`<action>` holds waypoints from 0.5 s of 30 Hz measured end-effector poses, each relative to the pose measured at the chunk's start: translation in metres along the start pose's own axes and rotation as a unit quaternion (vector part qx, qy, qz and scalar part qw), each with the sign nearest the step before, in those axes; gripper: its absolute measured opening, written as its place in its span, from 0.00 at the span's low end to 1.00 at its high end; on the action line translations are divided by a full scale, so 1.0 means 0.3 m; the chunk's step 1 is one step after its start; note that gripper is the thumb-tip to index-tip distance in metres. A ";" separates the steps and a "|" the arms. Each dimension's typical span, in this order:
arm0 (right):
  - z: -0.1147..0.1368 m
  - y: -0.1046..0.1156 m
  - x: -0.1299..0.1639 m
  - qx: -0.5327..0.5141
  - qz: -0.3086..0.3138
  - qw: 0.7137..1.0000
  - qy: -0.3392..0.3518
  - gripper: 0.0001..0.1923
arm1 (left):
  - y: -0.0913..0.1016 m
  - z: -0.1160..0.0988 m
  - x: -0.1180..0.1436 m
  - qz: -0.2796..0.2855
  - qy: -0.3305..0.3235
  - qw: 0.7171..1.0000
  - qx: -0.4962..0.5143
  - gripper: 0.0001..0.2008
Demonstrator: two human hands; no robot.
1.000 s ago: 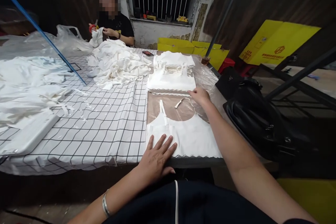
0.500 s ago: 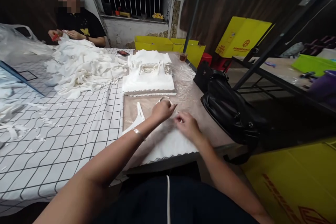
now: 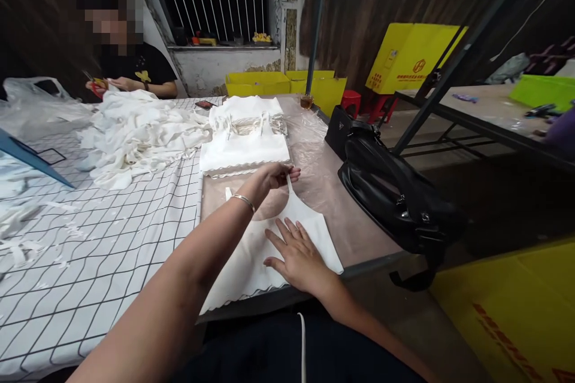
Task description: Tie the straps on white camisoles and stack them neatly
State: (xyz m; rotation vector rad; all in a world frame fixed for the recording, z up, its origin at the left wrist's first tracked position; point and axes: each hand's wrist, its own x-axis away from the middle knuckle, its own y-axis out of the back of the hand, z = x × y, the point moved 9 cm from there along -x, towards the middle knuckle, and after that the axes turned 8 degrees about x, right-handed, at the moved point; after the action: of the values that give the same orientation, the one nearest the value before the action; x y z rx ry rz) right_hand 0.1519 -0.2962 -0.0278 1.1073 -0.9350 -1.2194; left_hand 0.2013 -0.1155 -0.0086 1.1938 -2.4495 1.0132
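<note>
On the long bench (image 3: 341, 215), half covered by a black-gridded white cloth (image 3: 112, 233), a heap of loose white garments (image 3: 135, 128) lies at ten o'clock and a neat stack of folded white tops (image 3: 245, 146) at twelve. Nearer, one flat white strappy top (image 3: 274, 251) runs lengthwise away from the person, straps pointing toward twelve, scalloped hem at the near edge. The right hand (image 3: 299, 257) presses it, grip wide and flat. The left hand (image 3: 274, 176) pinches its right strap (image 3: 291, 184).

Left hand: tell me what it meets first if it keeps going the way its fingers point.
Probably nothing close: the left hand, at the white top's strap, points right over bare plastic-covered table; the black bag lies farther along.
</note>
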 end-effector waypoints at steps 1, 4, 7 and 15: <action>0.000 -0.002 0.001 -0.003 0.004 1.000 -0.001 0.34 | 0.001 -0.038 -0.003 -0.003 -0.003 1.000 0.008 0.13; -0.001 -0.006 0.000 -0.006 0.010 1.000 -0.001 0.34 | -0.005 -0.154 -0.001 -0.022 -0.025 0.999 -0.004 0.14; -0.003 -0.009 0.000 -0.007 0.007 1.000 0.000 0.34 | -0.027 -0.257 0.019 -0.024 -0.055 0.998 -0.007 0.14; -0.030 0.010 -0.005 -0.153 -0.052 0.987 0.007 0.29 | -0.145 -0.430 0.212 0.071 -0.352 0.913 -0.195 0.10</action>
State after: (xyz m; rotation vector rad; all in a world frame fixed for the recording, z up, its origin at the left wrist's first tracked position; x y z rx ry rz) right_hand 0.1610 -0.2934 -0.0270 0.9267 -0.6587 -1.3866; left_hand 0.1828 -0.0852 0.1375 1.4170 -3.0982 0.0602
